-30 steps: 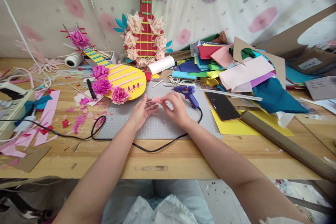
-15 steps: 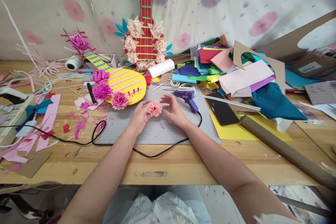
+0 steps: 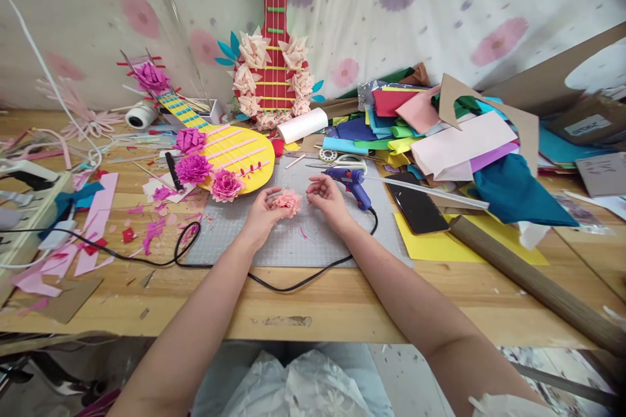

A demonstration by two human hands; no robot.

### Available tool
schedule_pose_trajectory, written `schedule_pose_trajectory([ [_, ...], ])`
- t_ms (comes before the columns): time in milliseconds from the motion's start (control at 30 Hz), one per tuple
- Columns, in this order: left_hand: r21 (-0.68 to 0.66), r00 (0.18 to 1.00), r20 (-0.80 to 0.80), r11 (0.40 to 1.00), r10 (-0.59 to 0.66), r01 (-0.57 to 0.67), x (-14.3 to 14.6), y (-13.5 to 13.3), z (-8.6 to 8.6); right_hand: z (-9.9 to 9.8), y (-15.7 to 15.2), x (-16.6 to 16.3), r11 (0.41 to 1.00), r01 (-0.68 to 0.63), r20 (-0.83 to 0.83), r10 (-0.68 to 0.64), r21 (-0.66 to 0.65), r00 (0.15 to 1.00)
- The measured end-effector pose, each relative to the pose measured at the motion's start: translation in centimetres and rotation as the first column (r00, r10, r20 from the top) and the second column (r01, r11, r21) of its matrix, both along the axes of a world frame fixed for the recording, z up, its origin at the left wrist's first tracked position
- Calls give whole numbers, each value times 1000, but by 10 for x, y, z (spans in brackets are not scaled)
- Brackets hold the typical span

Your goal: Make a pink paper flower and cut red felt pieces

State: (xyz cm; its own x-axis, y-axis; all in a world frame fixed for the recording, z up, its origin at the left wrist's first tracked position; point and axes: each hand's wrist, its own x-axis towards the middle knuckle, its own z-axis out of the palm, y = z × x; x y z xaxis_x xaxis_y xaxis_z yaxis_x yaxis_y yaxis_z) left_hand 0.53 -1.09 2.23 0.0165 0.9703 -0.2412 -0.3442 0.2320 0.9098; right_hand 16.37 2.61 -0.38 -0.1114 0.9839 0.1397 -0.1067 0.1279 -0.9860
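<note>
My left hand (image 3: 261, 215) holds a light pink paper flower (image 3: 288, 202) between thumb and fingers, above the grey cutting mat (image 3: 274, 247). Just to the right of the flower, my right hand (image 3: 330, 202) is apart from it, fingers loosely curled and nothing visible in them. Close behind that hand lies a blue hot glue gun (image 3: 355, 186) with a long clear glue stick in it. A yellow paper guitar (image 3: 244, 153) with magenta flowers rests beyond my left hand.
A red paper guitar (image 3: 276, 6) leans on the curtain. Coloured paper (image 3: 391, 124) piles up at the back right, near a black phone (image 3: 415, 202) and a cardboard tube (image 3: 518, 267). The glue gun's black cord (image 3: 288, 288) loops in front. Pink scraps (image 3: 154, 234) litter the left.
My right hand has drawn slightly away from the flower, its fingers curling in more. My left hand still holds the flower, now turned a little. The whole view has shifted slightly.
</note>
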Motion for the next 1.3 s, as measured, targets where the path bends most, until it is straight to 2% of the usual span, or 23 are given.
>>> schedule_pose_trajectory([
  [67,-10,1000,9,1000,5,-5,-1,-1,1,1,1,1,994,105,-29,-106,-7,994],
  [133,-19,1000,6,1000,8,-8,-2,-2,0,4,1,-1,992,125,-13,-125,6,992],
  [300,10,998,-61,1000,22,-22,-2,-4,-5,9,-6,-15,989,-144,121,141,14,983],
  [400,36,991,-134,999,23,-18,0,-4,-6,5,-6,-21,979,-203,112,203,-11,973],
  [567,73,977,-214,997,1,15,3,-1,-9,-2,0,-17,998,-38,89,42,-45,995],
  [733,65,977,-212,997,-25,40,2,1,-11,-2,6,-10,994,94,99,-89,-49,991],
  [900,76,975,-217,995,-41,59,1,0,-10,-1,6,-10,997,77,93,-74,-29,993],
  [1067,133,976,-215,988,-44,74,0,0,-12,1,3,-12,999,-47,169,48,-11,984],
  [1200,111,984,-164,990,-65,84,0,-1,-13,8,8,-8,1000,19,213,-14,-23,977],
  [1300,118,988,-138,989,-70,87,-1,-3,-11,13,15,-5,999,23,167,-15,-46,986],
])
